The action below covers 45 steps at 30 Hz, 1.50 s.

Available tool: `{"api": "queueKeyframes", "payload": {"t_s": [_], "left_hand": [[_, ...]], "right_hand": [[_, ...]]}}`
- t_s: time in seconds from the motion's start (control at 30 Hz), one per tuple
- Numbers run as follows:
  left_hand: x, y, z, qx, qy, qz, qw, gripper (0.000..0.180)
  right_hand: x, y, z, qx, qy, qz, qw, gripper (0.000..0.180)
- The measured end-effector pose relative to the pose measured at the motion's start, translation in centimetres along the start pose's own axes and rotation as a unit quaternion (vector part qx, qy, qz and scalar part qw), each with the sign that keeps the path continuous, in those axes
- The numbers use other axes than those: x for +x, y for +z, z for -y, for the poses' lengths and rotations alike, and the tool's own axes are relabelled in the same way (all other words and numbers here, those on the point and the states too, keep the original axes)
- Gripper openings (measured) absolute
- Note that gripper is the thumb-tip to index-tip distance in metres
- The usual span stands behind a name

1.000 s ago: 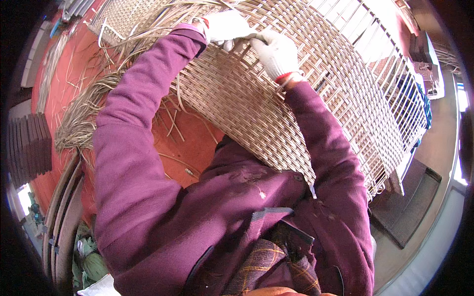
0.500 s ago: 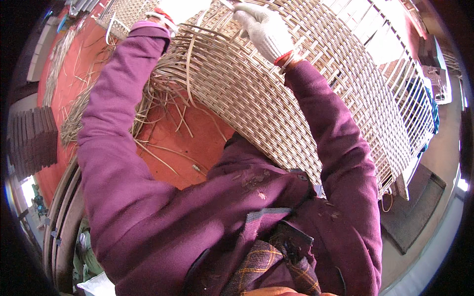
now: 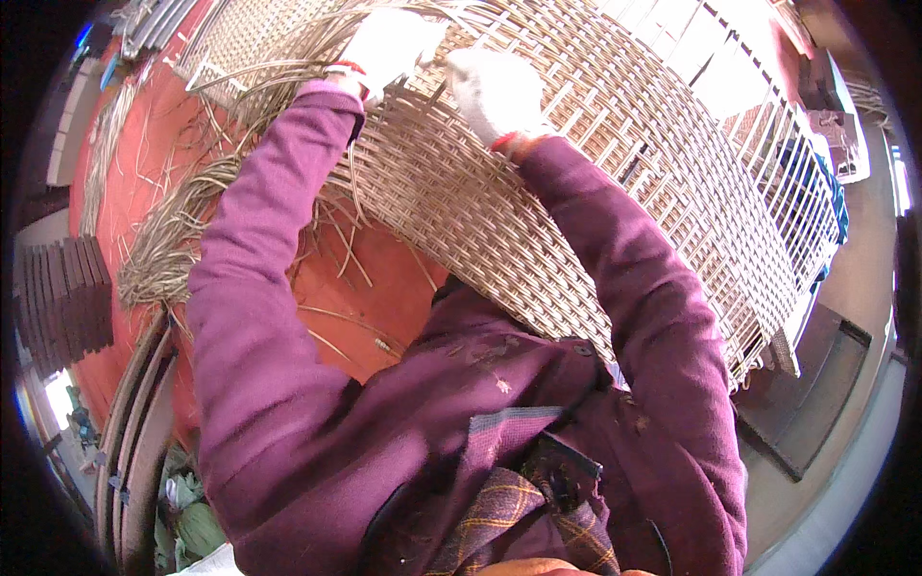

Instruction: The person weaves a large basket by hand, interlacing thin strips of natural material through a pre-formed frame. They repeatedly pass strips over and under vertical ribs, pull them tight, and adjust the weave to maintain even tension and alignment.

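Panel: a woven cane panel (image 3: 595, 202) lies curved across the person's lap, running from far left to the right.
Left hand: the white-gloved left hand (image 3: 389, 46) presses on the panel's far edge, fingers closed on what looks like a loose strand (image 3: 288, 67); glare makes this uncertain.
Right hand: the gloved right hand (image 3: 495, 91) rests just beside it, curled down onto the weave; whether it pinches anything cannot be told.
Loose cane: spare strands (image 3: 168, 259) lie on the red floor (image 3: 375, 298), left.
Doing it well: one hand should likely pin the weave flat while the other draws the strand snug, keeping rows even.
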<state>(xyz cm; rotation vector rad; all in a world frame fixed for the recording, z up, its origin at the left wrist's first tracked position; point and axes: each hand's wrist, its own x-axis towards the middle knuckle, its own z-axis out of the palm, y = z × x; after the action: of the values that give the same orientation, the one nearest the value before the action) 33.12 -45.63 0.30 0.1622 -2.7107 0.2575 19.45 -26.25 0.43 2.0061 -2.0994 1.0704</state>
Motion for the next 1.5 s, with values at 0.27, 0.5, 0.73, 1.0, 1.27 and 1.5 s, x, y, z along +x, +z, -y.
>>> {"api": "queueKeyframes", "payload": {"t_s": [0.27,0.5,0.73,1.0,1.27,1.5], "left_hand": [[1.6,-3.7,-2.8,-0.162,-0.201,0.270,0.928,0.028],[-4.6,-3.8,2.7,0.258,-0.081,0.127,0.954,0.036],[-8.1,-19.3,21.8,0.356,-0.320,0.165,0.862,0.045],[-3.8,-2.1,2.6,-0.284,-0.152,0.168,0.932,0.039],[-3.1,1.3,6.2,0.241,-0.001,0.290,0.926,0.031],[-4.5,4.2,5.4,0.286,0.021,0.226,0.931,0.029]], "right_hand": [[0.7,0.6,0.2,0.226,0.148,-0.020,0.963,0.025],[-7.4,-6.3,0.8,0.101,0.004,-0.080,0.992,0.031],[-16.1,-14.2,0.8,-0.113,0.058,0.021,0.992,0.062],[-18.9,-16.2,-0.2,-0.057,0.075,-0.002,0.996,0.050],[-23.2,-17.7,-1.7,-0.071,0.094,-0.094,0.989,0.054],[-26.3,-18.3,-3.6,-0.070,0.094,-0.142,0.983,0.047]]}}
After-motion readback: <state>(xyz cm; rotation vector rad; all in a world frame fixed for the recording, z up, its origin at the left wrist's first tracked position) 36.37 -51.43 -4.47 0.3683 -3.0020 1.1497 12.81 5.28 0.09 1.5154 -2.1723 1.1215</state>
